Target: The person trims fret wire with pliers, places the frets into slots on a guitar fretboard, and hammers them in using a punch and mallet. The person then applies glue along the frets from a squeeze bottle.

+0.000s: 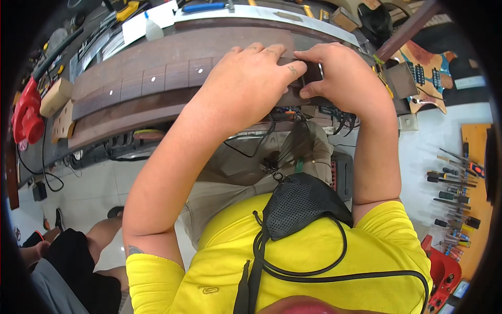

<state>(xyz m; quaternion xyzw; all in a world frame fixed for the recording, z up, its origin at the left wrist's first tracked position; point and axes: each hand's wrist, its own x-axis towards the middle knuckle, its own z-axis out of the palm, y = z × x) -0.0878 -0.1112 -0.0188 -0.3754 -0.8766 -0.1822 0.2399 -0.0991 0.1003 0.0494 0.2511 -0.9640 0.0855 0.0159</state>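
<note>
Left hand stretches palm-down over the dark fretboard, which runs left along the bench; its grip, I can't tell. Right hand bends into a C by the right end, hold unclear. Guitar body far right, red blower left, tiled floor nearer.

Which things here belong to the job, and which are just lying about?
Seemingly in use:
- dotted wooden fretboard, running under the left hand
- right hand, at its far end; what it grips is unclear

Seemingly just about:
- red power tool
- white bottle
- colourful guitar body
- hand tools at right
</note>
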